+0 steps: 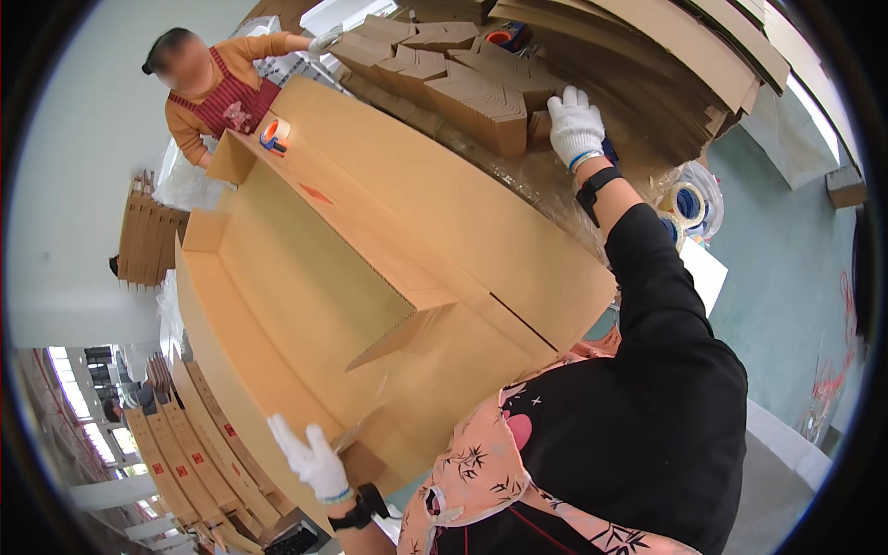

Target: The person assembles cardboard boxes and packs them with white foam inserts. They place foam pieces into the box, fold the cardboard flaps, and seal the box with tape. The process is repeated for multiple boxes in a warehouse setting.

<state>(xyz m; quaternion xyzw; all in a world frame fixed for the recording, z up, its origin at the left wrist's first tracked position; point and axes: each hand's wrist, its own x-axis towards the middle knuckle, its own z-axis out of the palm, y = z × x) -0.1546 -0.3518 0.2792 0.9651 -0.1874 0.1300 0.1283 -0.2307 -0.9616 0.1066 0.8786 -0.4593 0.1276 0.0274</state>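
A large open cardboard box (407, 381) lies in front of me, its long flaps spread out. My left hand (310, 460), in a white knit glove, is at the box's near left corner with fingers spread and nothing in them. Far to the right, my right hand (575, 127), gloved the same way, reaches over folded cardboard pieces (476, 106) stacked beside the box. Its fingers are stretched out at the end of the stack; the palm side is hidden. A dark blue object (609, 151) shows partly beside that wrist.
A co-worker (222, 92) in a red apron stands at the box's far end. An orange tape dispenser (275, 136) rests on the far flap. Flat cardboard sheets (638, 42) are piled at upper right, tape rolls (683, 203) below them. Flattened cartons (190, 453) stand at lower left.
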